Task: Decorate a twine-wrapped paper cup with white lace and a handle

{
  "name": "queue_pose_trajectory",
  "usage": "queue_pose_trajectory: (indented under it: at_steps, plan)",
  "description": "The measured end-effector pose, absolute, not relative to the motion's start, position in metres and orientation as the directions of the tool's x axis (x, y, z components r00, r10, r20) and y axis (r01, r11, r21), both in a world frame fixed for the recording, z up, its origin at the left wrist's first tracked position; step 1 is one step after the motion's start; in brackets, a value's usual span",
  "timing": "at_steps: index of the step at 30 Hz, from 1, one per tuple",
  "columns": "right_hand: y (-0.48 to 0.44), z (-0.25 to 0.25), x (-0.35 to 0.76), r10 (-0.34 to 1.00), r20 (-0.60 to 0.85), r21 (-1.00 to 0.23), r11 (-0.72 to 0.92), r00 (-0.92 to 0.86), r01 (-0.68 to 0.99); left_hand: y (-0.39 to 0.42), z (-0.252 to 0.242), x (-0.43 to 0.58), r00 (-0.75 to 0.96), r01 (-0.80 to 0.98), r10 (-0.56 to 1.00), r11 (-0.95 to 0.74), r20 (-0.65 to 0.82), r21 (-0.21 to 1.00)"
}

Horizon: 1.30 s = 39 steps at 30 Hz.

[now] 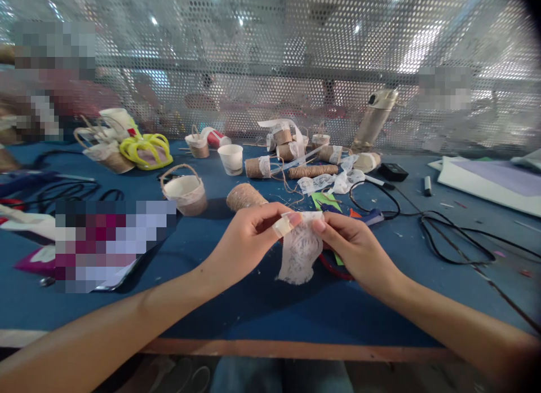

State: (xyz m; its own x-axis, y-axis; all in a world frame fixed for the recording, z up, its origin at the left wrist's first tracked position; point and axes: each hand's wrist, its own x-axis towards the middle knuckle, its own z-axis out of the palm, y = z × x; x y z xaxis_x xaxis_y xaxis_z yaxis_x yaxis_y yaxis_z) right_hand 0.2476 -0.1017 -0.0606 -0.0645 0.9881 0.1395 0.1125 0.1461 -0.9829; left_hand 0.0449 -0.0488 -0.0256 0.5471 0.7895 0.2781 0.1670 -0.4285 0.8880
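Observation:
A strip of white lace (300, 257) hangs down between my two hands over the table's near middle. My left hand (253, 229) pinches its upper left edge; a pale bandage or tape wraps the thumb. On the other side, my right hand (359, 243) pinches the upper right edge between thumb and fingers. Just behind my left hand lies a twine-wrapped cup (245, 197) on its side. Red scissor handles (336, 267) show partly under my right hand. To the left stands a small twine-handled basket (185, 194) made from a cup.
Further back lie a plain paper cup (231, 159), a twine roll (313, 171), more lace (316, 184) and several wrapped cups. Black cables (460, 241) loop on the right near white sheets (486, 184). A yellow pipe-cleaner piece (146, 151) sits left, before the perforated metal screen (253, 60).

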Motion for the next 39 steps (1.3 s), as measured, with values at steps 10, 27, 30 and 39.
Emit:
queue_pose_trajectory:
  at_steps: [10, 27, 30, 39]
  plan:
    - [-0.106, -0.053, 0.237, 0.978, 0.046, -0.993, 0.022, -0.204, -0.115, -0.051, -0.027, 0.045, 0.508, 0.154, 0.817, -0.398, 0.273, 0.904]
    - [-0.104, -0.056, 0.238, 0.965, -0.019, -0.983, -0.065, -0.261, -0.172, -0.05, -0.028, 0.047, 0.504, 0.091, 0.813, -0.385, 0.291, 0.918]
    - [-0.105, -0.056, 0.238, 0.97, -0.032, -0.986, -0.071, -0.242, -0.154, -0.049, -0.029, 0.046, 0.525, 0.038, 0.804, -0.35, 0.279, 0.936]
    - [-0.103, -0.055, 0.241, 0.982, -0.068, -0.965, -0.11, -0.179, -0.239, -0.05, -0.034, 0.046, 0.652, -0.061, 0.72, -0.262, 0.237, 0.963]
